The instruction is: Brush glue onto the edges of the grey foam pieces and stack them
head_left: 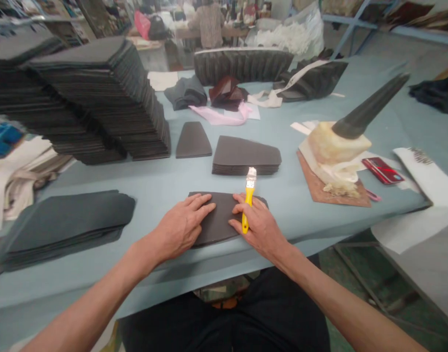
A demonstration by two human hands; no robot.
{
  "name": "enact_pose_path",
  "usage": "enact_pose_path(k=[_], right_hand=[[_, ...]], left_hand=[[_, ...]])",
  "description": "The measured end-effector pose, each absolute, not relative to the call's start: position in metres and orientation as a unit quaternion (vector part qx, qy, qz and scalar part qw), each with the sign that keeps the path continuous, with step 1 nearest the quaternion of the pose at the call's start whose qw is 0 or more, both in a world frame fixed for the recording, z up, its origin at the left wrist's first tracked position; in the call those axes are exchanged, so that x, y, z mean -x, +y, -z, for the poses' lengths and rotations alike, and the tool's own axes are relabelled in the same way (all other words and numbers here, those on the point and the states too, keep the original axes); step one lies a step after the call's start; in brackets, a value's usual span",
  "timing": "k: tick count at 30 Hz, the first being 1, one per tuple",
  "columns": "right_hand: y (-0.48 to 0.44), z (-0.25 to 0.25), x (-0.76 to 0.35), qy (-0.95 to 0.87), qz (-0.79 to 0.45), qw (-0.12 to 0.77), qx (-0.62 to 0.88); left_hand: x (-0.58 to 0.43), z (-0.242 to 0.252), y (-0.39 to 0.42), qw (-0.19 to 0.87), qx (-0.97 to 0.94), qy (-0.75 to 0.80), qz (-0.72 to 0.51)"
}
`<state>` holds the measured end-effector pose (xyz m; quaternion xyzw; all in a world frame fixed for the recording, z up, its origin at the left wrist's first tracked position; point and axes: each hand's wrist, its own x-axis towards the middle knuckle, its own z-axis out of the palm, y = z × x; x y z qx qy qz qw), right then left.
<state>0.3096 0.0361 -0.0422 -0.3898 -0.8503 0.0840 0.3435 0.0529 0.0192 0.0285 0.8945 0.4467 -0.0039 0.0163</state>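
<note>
Presently, the trapezoid panel of dark grey, soft-looking sheet material (218,220) lies on the cloth-like blue-green counter (165,182), near its front edge and under both hands; the left hand (184,221) rests flat on its left side, fingers stretched out and slightly apart, gripping nothing; the right hand (262,224) has its thumb and fingers closed around the flat yellow-handled paintbrush with pale-caked bristles (248,203), fingertips also on the panel.

The likeliest mishap, I judge, is a stray smear; the bristles point at the low stack of dark grey cut panels (246,156), and whether they touch it I cannot tell; a small tilt of the wrist could mark its front edge or the panel below; uneven pressure might also skew the panel or push it over the edge; the tall, leaning dark grey pile (99,93) could shed layers if the left arm knocked it.

No brand or label is legible; the small shiny red rectangular device (383,170) shows no readable lettering, and the dark marks on the long white sheet (429,171) are too blurred to read.
</note>
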Motion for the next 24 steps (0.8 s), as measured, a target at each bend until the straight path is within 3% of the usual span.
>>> enact_pose_path(k=[7,24], right_hand=[[0.038,0.044,-0.309,-0.852,-0.071,0.339,0.391],[0.034,0.038,-0.311,-0.855,-0.092,0.31,0.406]], left_hand=[[-0.098,-0.007,0.014,-0.03,-0.838,0.543,-0.053],[-0.089,0.009,0.018,0.015,-0.844,0.526,-0.102]])
